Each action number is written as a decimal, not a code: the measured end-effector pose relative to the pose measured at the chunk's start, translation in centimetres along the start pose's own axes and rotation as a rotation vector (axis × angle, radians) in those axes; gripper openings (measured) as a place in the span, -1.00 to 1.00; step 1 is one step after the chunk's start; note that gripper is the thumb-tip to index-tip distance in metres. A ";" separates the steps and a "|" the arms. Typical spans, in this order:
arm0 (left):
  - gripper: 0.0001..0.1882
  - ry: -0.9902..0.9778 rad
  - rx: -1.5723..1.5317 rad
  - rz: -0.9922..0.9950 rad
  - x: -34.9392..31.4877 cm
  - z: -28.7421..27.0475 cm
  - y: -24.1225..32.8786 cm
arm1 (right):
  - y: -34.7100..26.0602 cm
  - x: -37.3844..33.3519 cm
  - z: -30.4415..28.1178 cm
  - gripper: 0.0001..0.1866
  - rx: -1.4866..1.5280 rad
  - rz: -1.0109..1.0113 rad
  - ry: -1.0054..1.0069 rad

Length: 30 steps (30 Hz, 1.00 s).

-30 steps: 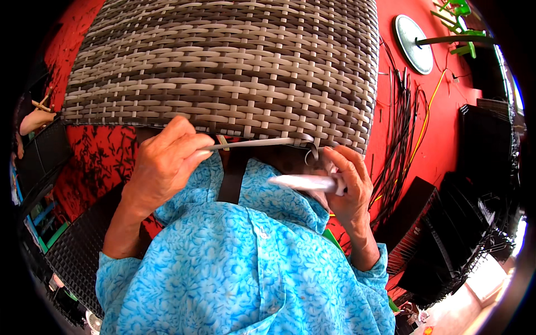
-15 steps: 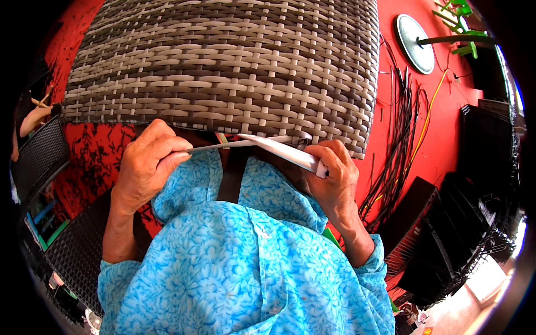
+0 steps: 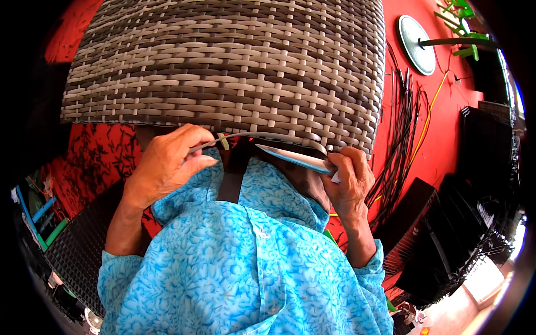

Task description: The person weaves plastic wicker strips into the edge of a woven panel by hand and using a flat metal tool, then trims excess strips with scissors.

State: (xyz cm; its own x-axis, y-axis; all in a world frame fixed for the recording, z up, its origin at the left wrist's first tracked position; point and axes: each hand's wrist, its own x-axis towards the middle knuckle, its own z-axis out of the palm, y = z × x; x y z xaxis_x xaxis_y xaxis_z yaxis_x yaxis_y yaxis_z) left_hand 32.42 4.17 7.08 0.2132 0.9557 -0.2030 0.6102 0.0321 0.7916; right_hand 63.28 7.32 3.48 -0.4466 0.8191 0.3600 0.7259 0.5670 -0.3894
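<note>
A large grey-brown woven wicker piece (image 3: 223, 67) fills the upper middle, its near edge facing me. My left hand (image 3: 164, 162) pinches a flat grey strand (image 3: 279, 135), which bows along that edge and curls back into the weave near my right hand. My right hand (image 3: 350, 181) grips a knife (image 3: 293, 158) by its handle end, which the fingers hide. The blade points left, just below the strand and apart from it. Between my hands, a small yellowish piece (image 3: 223, 141) shows at the wicker's edge.
Dark scraps (image 3: 95, 162) litter the red floor at left. Long black strands (image 3: 399, 134) and a yellow one (image 3: 427, 123) lie at right, below a round base with a pole (image 3: 416, 44). Dark woven pieces (image 3: 78, 251) stand at lower left, black stacks (image 3: 441, 234) at right.
The strand was straight and crossed the knife blade; now it bows upward, apart from the blade. My left hand has shifted right, and my right hand slightly right with the knife.
</note>
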 end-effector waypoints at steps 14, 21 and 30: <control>-0.84 -0.021 0.004 0.060 -1.3 -2.7 -0.2 | 0.3 1.3 0.1 -0.60 0.057 -0.170 -0.121; -0.87 -0.008 0.026 0.091 -1.9 -3.0 -0.4 | 1.0 0.7 0.3 -0.62 0.041 -0.218 -0.131; -0.85 -0.010 0.095 0.122 -2.7 -3.2 -0.5 | 0.6 0.6 1.5 -0.66 0.094 -0.122 0.050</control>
State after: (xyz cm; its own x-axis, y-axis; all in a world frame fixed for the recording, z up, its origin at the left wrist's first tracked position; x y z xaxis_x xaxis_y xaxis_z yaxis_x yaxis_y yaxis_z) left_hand 29.10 2.55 9.09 0.2977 0.9478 -0.1145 0.6485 -0.1127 0.7529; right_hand 62.63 8.27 2.21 -0.5001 0.7396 0.4504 0.6147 0.6696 -0.4169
